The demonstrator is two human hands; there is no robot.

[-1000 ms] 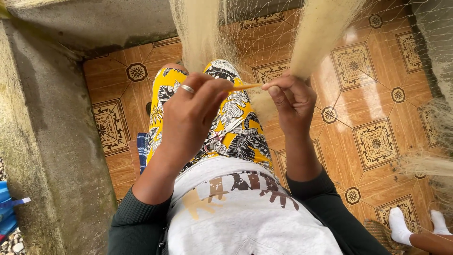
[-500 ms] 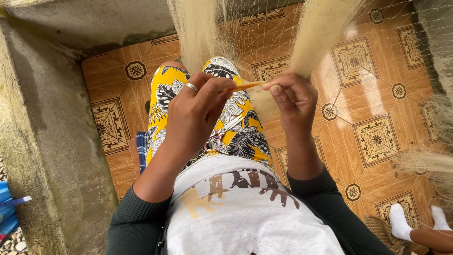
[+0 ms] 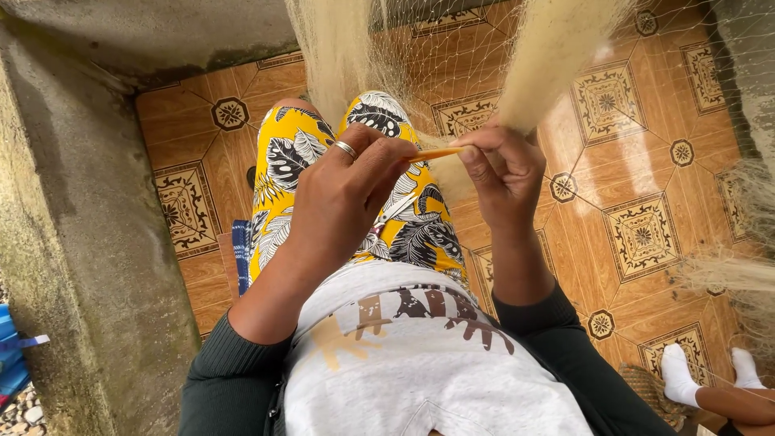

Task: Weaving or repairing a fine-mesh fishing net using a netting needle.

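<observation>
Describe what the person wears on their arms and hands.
Both forearms are bare, with dark green ribbed sleeves pushed up toward the elbows. The left hand carries a silver ring on one of its fingers. The right hand shows no ring or glove.

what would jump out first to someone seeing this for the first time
Most likely the two hands at centre: the left hand, with a ring, and the right hand together pinch a slim orange netting needle against a pale fishing net that hangs from the top of the view. Beneath them, bright yellow leaf-print trousers stand out against the patterned orange floor tiles. At the bottom right, another person's white-socked feet show.
</observation>
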